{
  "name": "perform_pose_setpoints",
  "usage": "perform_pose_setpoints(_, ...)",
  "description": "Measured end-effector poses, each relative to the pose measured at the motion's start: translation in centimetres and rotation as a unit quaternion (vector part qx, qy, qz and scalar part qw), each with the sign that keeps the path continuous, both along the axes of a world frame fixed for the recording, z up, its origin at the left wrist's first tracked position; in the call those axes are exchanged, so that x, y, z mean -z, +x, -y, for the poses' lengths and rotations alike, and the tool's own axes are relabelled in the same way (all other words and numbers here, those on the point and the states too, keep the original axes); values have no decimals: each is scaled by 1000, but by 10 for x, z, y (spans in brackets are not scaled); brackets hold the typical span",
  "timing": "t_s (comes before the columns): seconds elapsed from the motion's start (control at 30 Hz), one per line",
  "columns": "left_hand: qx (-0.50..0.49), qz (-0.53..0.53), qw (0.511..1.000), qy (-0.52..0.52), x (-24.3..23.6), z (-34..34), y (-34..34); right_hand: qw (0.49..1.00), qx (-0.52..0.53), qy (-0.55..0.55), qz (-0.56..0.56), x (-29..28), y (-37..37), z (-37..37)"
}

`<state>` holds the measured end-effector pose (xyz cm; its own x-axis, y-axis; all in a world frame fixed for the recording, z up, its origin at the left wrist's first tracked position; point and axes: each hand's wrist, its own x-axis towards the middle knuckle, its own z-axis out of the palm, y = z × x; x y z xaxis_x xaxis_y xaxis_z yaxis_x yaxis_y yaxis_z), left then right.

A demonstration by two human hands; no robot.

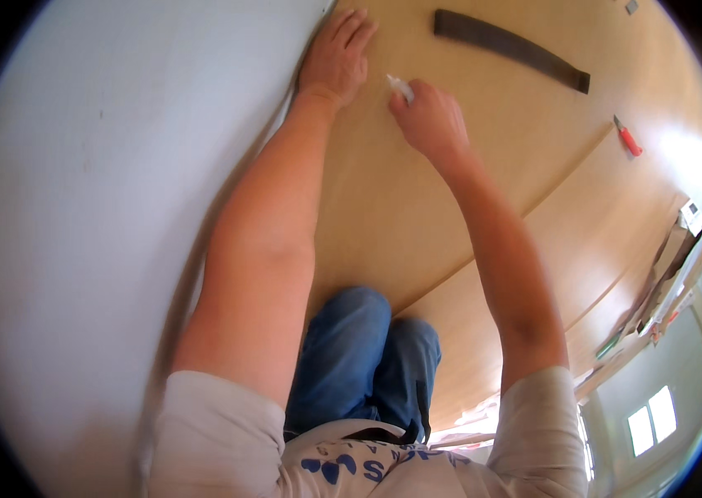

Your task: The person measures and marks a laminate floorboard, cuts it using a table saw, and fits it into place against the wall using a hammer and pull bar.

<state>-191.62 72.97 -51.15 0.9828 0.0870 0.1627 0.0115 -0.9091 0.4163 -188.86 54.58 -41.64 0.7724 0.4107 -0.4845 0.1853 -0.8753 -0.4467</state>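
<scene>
My left hand (336,60) lies at the far end of the wooden board (384,207), right beside the white wall (118,166). Its fingers are stretched out and slightly apart, with nothing visible in them. A short way to its right, my right hand (434,120) is closed around a small white squeeze bottle (401,88). The bottle's thin nozzle points up and left, toward the left hand. Most of the bottle is hidden inside the fist.
A dark, flat strip (513,48) rests on the board beyond my right hand. Farther right lies a red-handled knife (630,141). Seams run across the boards. Cardboard and scraps (666,257) are piled at the right, and my jeans-clad knees (355,319) are close below.
</scene>
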Motion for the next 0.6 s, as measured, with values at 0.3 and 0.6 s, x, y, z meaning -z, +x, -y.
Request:
perform_pose_setpoints(0.3, -13, 29, 999, -18, -9, -4, 0, 999, 40, -4, 11, 0, 24, -11)
perform_pose_setpoints(0.6, -24, 12, 999, -36, -14, -5, 1, 997, 73, -31, 8, -1, 66, -24)
